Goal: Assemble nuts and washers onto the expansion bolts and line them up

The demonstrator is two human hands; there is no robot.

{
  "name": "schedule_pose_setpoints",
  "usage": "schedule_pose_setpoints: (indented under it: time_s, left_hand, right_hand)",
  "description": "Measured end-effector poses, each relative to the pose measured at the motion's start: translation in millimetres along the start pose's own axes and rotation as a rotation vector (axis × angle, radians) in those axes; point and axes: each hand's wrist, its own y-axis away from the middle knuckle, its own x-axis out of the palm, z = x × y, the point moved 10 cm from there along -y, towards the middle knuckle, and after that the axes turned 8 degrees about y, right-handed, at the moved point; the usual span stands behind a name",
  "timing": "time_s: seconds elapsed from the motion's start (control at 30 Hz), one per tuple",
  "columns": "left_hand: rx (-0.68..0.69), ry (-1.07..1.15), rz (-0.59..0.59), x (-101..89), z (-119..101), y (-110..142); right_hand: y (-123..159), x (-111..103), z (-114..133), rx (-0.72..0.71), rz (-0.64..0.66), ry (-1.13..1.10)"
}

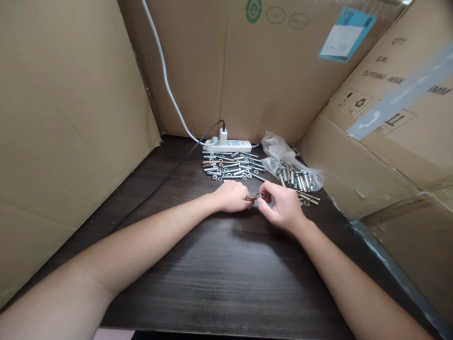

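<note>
My left hand (231,196) is closed around one end of a small metal bolt (255,197), held just above the dark wooden table (226,278). My right hand (283,205) pinches the other end of the same bolt, fingers curled around a nut or sleeve on it. Both hands meet at the middle of the table. Just behind them lies a spread of loose silver bolts, nuts and washers (230,167). To the right of that, more anchor bolts (297,179) lie on and beside a clear plastic bag (279,148).
A white power strip (230,145) with a plugged-in charger lies at the back, its white cable running up the cardboard and a black cable (159,186) crossing the table to the left. Cardboard walls (63,132) enclose the table on the left, back and right.
</note>
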Motion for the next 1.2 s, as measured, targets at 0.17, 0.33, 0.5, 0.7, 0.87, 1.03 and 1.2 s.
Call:
schedule_pose_setpoints:
  time_s: [0.17,0.33,0.5,0.7,0.87,1.03,1.2]
  left_hand:
    - [0.015,-0.015,-0.007,0.9,-0.1,-0.6]
    - [0.011,-0.042,-0.021,-0.5,-0.3,-0.1]
    - [0.023,-0.052,-0.012,0.3,-2.3,0.1]
    - [-0.003,-0.01,-0.013,-0.2,0.4,-0.1]
    - [-0.005,0.011,-0.013,-1.0,0.4,0.3]
    - [-0.006,0.002,-0.034,-0.2,1.5,-1.0]
    - [0.006,0.005,-0.035,0.8,0.9,-1.5]
  right_hand:
    - [-0.4,1.0,0.2,-0.019,-0.022,0.011]
    - [-0.7,4.5,-2.1,-0.019,-0.033,0.06]
    - [-0.7,4.9,-2.7,-0.03,-0.027,0.096]
    - [0.5,-0.1,-6.4,0.022,-0.029,0.017]
    - [0.9,0.1,-4.1,0.002,-0.023,-0.012]
    - [0.0,3.2,-5.6,-0.023,-0.046,0.063]
    - [0.1,4.0,-5.3,-0.032,-0.044,0.075]
